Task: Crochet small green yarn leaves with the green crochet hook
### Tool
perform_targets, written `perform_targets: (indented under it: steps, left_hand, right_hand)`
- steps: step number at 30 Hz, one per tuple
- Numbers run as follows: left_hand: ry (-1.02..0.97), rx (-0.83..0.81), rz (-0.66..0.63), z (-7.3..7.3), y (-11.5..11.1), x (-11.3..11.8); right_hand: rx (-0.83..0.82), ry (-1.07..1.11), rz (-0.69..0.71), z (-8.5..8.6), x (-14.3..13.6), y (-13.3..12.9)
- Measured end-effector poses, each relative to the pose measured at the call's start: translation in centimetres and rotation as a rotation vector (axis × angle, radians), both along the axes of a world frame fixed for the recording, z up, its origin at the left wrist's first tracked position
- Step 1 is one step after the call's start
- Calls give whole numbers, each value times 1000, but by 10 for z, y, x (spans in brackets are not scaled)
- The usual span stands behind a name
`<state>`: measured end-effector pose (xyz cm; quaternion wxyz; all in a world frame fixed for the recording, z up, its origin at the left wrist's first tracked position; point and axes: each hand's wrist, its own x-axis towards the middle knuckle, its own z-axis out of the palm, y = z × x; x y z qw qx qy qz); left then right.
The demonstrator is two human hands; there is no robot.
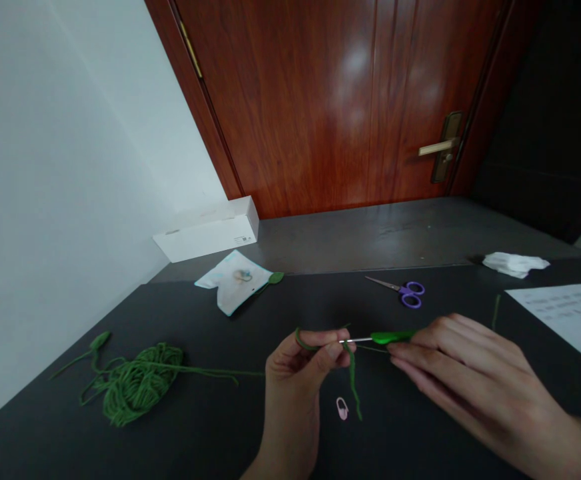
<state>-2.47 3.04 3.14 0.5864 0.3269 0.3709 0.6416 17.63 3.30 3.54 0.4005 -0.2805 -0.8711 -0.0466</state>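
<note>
My left hand (303, 363) pinches a strand of green yarn (353, 373) looped over its fingers, with a short crocheted tail hanging down. My right hand (463, 363) grips a green-handled crochet hook (380, 339) whose metal tip points left into the yarn at my left fingertips. A loose pile of green yarn (133, 383) lies on the dark table (210, 427) to the left, and a strand runs from it toward my left hand. A small pink stitch marker (342, 409) lies on the table just below the hands.
Purple-handled scissors (403, 291) lie beyond the hands. A printed paper sheet (568, 313) is at the right, crumpled white tissue (515, 264) behind it. A plastic packet (234, 280), a green crocheted leaf (274, 277) and a white box (208, 230) sit far left by the wall. A wooden door (330, 100) stands behind.
</note>
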Motion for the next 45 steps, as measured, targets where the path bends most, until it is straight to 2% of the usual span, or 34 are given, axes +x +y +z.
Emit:
perform_targets:
  steps: [7, 12, 18, 25, 30, 36, 45]
  left_hand:
    - [24, -4, 28, 1, -2, 1]
    - [38, -2, 11, 0, -3, 1]
    - [-1, -31, 17, 1, -3, 5]
    - [43, -42, -17, -1, -5, 6]
    - [50, -62, -55, -5, -1, 6]
    - [21, -109, -92, -4, -2, 5]
    - [81, -98, -68, -8, -1, 6]
  right_hand:
    - [2, 14, -76, -7, -1, -2]
    - [-4, 36, -57, -9, -4, -3]
    - [-52, 70, -12, -3, -5, -1]
    - [-128, 32, -5, -3, -4, 5]
    - [-305, 50, 81, -9, -6, 10]
    - [-678, 136, 138, -15, -7, 15]
    - [-1187, 454, 210, -27, -18, 16]
